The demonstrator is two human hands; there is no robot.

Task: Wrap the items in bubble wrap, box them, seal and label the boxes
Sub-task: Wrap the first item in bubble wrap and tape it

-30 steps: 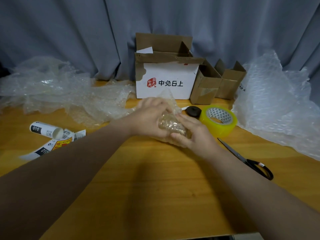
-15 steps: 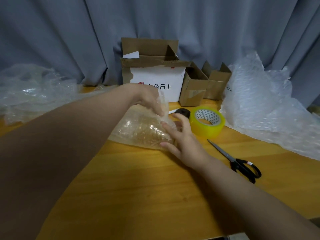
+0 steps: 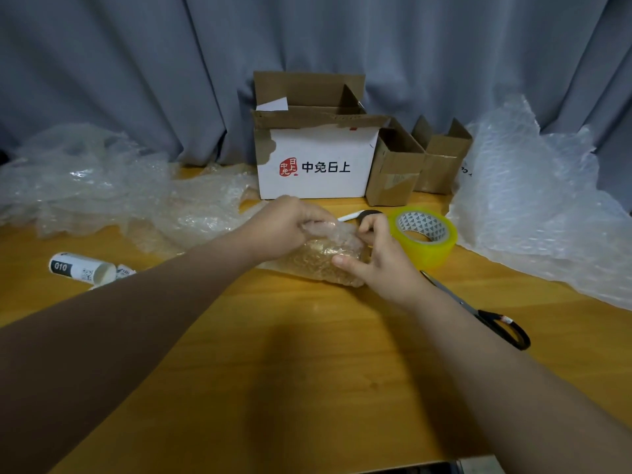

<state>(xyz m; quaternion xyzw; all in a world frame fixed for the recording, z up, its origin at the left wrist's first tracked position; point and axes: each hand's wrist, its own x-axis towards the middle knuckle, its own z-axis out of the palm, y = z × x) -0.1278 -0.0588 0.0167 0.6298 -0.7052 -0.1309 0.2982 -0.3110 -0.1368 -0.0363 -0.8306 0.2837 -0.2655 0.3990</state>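
Observation:
A small item wrapped in bubble wrap (image 3: 321, 263) lies on the wooden table (image 3: 307, 371) at its middle. My left hand (image 3: 280, 227) grips the top fold of the wrap from the left. My right hand (image 3: 379, 258) holds the bundle's right end, thumb on its front and fingers curled over the top. What is inside the wrap cannot be made out. Behind stand an open white box with red and black print (image 3: 314, 165) and two small open brown boxes (image 3: 393, 172) (image 3: 441, 162). A roll of yellow tape (image 3: 425, 236) sits right of my hands.
Black-handled scissors (image 3: 492, 323) lie at the right under my forearm. Loose bubble wrap is heaped at the left (image 3: 89, 179) and right (image 3: 537, 206). A white tube marked 010 (image 3: 82, 270) lies at the left. A black object and a white pen (image 3: 352, 217) lie behind my hands.
My left hand, which had lifted the wrap up high, has come back down and folded it over the item. My right hand now holds the bundle's end instead of steadying it with flat fingers.

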